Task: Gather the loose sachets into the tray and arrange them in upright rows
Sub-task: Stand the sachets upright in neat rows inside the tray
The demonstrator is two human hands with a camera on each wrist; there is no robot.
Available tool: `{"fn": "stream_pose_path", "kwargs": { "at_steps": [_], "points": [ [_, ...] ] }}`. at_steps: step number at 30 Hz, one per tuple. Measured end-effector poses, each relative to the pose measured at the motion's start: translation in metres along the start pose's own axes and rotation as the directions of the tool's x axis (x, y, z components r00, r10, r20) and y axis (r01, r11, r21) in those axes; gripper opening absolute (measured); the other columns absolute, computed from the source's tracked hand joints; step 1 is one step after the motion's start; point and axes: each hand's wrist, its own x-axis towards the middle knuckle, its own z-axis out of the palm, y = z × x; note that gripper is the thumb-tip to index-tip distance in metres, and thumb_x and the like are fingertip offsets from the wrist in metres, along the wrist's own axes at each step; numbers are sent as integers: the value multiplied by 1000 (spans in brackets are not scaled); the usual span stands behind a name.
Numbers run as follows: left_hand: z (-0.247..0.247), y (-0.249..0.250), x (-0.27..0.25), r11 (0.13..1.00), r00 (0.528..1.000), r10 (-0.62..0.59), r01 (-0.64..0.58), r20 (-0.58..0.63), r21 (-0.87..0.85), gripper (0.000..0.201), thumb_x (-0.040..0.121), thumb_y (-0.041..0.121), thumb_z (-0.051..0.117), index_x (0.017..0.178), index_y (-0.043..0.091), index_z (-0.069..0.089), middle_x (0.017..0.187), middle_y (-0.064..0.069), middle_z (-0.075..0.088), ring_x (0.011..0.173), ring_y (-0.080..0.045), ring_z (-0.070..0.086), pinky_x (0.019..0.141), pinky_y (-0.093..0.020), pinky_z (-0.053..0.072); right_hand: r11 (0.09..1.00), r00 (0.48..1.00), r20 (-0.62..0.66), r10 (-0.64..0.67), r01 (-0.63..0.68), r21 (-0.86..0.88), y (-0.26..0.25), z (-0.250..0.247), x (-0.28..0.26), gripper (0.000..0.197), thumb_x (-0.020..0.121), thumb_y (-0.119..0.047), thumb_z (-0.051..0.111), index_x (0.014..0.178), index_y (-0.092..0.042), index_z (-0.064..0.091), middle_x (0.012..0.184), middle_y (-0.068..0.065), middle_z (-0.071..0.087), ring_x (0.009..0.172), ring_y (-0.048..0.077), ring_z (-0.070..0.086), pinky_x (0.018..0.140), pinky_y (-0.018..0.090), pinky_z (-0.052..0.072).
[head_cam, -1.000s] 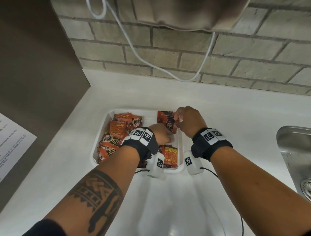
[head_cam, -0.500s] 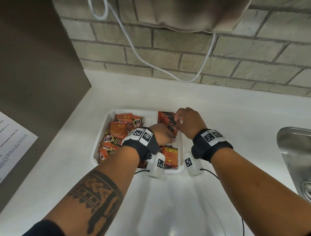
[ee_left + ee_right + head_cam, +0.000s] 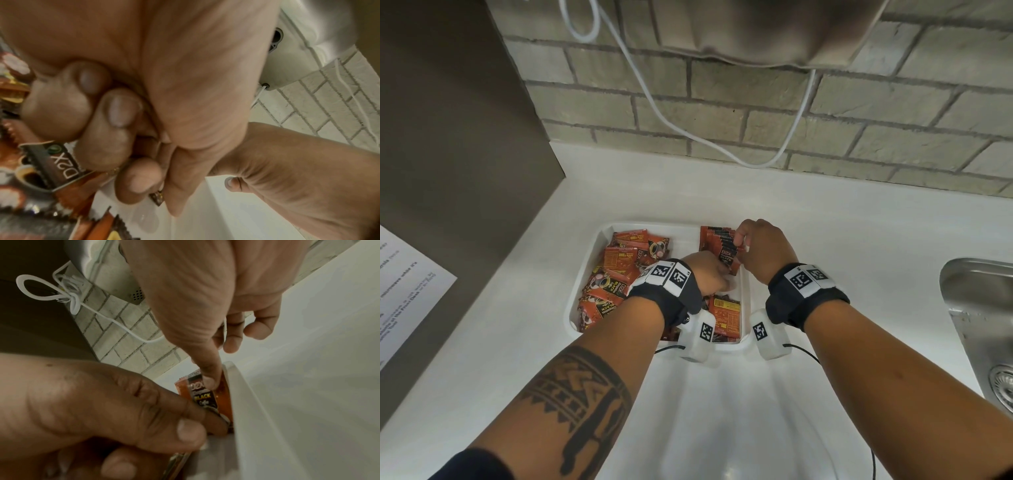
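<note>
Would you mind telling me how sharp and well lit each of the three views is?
Head view: evenly lit and sharp on the tray and sachets, with wide-angle bowing of the brick wall. Left wrist view: bright, but the left hand fills it, soft and blurred. Right wrist view: dim and murky; the sachet print under the right hand stays legible.

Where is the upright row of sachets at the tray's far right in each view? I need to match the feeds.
Head: upright row of sachets, centre, far right of the white tray, held by the right hand.
Left wrist: not clearly in it; only loose packets at the left edge.
Right wrist: lower centre, against the tray wall, the thumb on the front one.
Shared landmark: white cable on the brick wall.
</note>
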Motion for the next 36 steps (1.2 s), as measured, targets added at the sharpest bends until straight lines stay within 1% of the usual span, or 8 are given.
{"fn": "stream_pose_path", "kwargs": {
  "at_steps": [7, 10, 16, 25, 29, 32, 34, 36],
  "points": [
    [2, 1, 0, 1000, 1000, -9, 9, 2, -24, 48, 99, 33, 55, 143, 14, 55, 141, -9, 58, 123, -26, 56, 107, -38, 45, 1000, 1000, -13, 1, -1, 14, -3, 2, 2, 23, 83, -8, 72, 90, -25, 56, 103, 3, 55, 91, 20, 58, 80, 37, 53],
    [3, 0, 1, 1000, 1000, -9, 9, -1, -26, 50, 99, 34, 56, 145, 15, 53, 139, -10, 59, 121, -26, 57, 105, -38, 46, 1000, 1000, -11, 5, -5, 15, -2, 2, 2, 23, 83, -9, 72, 91, -24, 57, 103, 2, 55, 91, 20, 57, 79, 35, 51],
    [5, -2, 4, 1000, 1000, -5, 5, 2, -13, 44, 98, 33, 54, 138, 15, 59, 136, -9, 61, 120, -26, 58, 105, -39, 46, 1000, 1000, -9, 14, -14, 21, -2, 3, 1, 24, 82, -10, 73, 89, -24, 55, 101, 1, 54, 88, 18, 55, 74, 30, 47],
    [4, -2, 4, 1000, 1000, 7, -7, 0, -26, 45, 98, 33, 55, 140, 15, 58, 137, -9, 61, 122, -26, 57, 107, -39, 45, 1000, 1000, 3, 9, -9, 18, -4, 2, -1, 26, 80, -10, 74, 90, -25, 55, 102, 1, 53, 88, 18, 54, 73, 30, 47],
    [3, -3, 1, 1000, 1000, -10, 9, -17, -23, 41, 97, 33, 58, 132, 12, 64, 132, -9, 64, 121, -26, 59, 106, -40, 46, 1000, 1000, 8, 9, -9, 22, -6, -2, -4, 27, 80, -11, 75, 91, -25, 55, 102, 1, 53, 88, 18, 55, 72, 28, 45],
    [2, -5, -5, 998, 998, -24, 27, -52, 57, 45, 92, 35, 66, 130, 11, 65, 131, -8, 63, 118, -26, 59, 101, -37, 48, 999, 1000, -3, -4, 4, 32, -6, -6, -11, 24, 82, -11, 74, 91, -25, 56, 100, 0, 51, 85, 17, 53, 67, 25, 41],
    [4, -6, -8, 991, 998, -36, 44, -60, 129, 48, 88, 39, 71, 126, 9, 66, 129, -9, 64, 114, -26, 61, 98, -38, 51, 999, 1000, -27, -16, 17, 39, -6, -10, -18, 21, 84, -13, 73, 90, -25, 57, 97, -2, 49, 82, 14, 51, 60, 20, 37],
    [8, -7, -10, 984, 998, -53, 60, -43, 167, 53, 84, 44, 75, 124, 11, 66, 126, -6, 65, 109, -25, 64, 94, -39, 54, 999, 999, -35, -28, 29, 41, -7, -14, -28, 17, 85, -15, 73, 89, -24, 58, 95, -5, 48, 80, 12, 50, 59, 15, 33]
  ]
}}
